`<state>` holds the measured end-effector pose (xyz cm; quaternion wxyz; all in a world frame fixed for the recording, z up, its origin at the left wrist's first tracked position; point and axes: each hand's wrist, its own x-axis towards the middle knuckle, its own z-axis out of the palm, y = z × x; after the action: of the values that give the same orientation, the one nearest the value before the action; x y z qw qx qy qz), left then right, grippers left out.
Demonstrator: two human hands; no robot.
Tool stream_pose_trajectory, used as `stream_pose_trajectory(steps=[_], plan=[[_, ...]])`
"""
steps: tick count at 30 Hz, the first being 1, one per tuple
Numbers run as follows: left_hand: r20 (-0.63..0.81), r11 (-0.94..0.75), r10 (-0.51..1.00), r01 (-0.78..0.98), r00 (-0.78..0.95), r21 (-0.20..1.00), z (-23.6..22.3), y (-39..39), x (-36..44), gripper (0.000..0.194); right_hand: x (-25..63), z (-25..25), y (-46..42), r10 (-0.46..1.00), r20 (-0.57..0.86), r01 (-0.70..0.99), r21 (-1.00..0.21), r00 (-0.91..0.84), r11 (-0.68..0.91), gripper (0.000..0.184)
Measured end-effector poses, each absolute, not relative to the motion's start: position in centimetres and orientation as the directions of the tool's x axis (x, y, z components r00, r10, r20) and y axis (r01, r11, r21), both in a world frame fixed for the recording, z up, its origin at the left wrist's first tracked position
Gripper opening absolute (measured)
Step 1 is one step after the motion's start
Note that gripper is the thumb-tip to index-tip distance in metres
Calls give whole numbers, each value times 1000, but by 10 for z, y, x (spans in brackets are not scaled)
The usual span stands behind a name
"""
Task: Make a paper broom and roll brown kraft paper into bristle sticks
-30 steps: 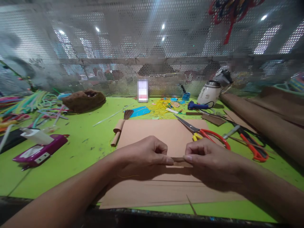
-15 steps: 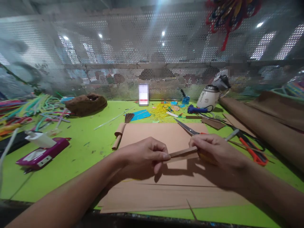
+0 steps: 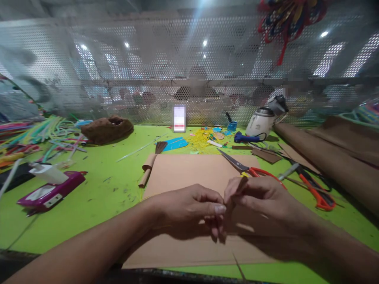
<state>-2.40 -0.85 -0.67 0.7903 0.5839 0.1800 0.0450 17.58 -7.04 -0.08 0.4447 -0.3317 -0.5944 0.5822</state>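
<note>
So, green worktop [image 3: 97, 197], brown paper [image 3: 189, 169] on it, hands above: right hand [image 3: 266, 199] has its grip closed on a brown strip [image 3: 242, 184], left hand [image 3: 189, 205] meets it (can't tell if pinching). Looks like bending; next move wants steady fingertips.

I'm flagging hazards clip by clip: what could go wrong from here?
The brown strip is thin and partly hidden between the left hand and right hand, so it might crease or slip. The right hand is close to the red-handled scissors and could nudge them. The sliver by the table's front edge may fall off.
</note>
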Motion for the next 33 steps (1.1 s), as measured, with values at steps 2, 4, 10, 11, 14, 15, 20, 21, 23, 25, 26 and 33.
stream_pose_trajectory(steps=[2, 4, 10, 11, 14, 15, 20, 21, 23, 25, 26, 33], plan=[[-185, 282, 478, 50, 859, 958, -9, -8, -22, 21, 176, -2, -69, 934, 104, -11, -994, -343, 106, 15], [-141, 213, 634, 3, 761, 977, -9, -8, -21, 18, 176, -4, -67, 950, 101, 201, -966, -295, 164, 17], [42, -257, 691, 191, 722, 947, 3, -13, -20, 25, 171, -7, -64, 940, 105, 588, -756, -325, 287, 27], [103, -395, 680, 245, 726, 886, 4, -13, -20, 20, 170, -8, -64, 937, 115, 620, -722, -330, 307, 27], [206, -645, 635, 365, 744, 671, 0, -11, -21, 13, 167, -10, -65, 930, 161, 715, -601, -330, 357, 29], [207, -672, 633, 397, 746, 625, -2, -10, -21, 15, 166, -11, -65, 926, 173, 735, -567, -335, 372, 29], [95, -636, 667, 499, 739, 589, -6, 0, -26, 22, 169, -18, -59, 912, 154, 777, -481, -380, 405, 27], [58, -619, 667, 509, 743, 598, -6, 3, -26, 22, 171, -20, -57, 909, 143, 778, -476, -391, 409, 27], [0, -602, 659, 527, 752, 600, -6, 7, -28, 22, 175, -25, -52, 898, 140, 769, -473, -418, 431, 26], [18, -641, 639, 519, 769, 566, -6, 11, -28, 22, 179, -29, -49, 884, 153, 748, -481, -442, 457, 27], [53, -678, 621, 502, 782, 537, -6, 12, -28, 22, 180, -30, -48, 879, 159, 737, -489, -450, 466, 27], [203, -840, 480, 380, 854, 387, -19, 14, -22, 22, 179, -31, -47, 865, 195, 696, -525, -462, 490, 23]])
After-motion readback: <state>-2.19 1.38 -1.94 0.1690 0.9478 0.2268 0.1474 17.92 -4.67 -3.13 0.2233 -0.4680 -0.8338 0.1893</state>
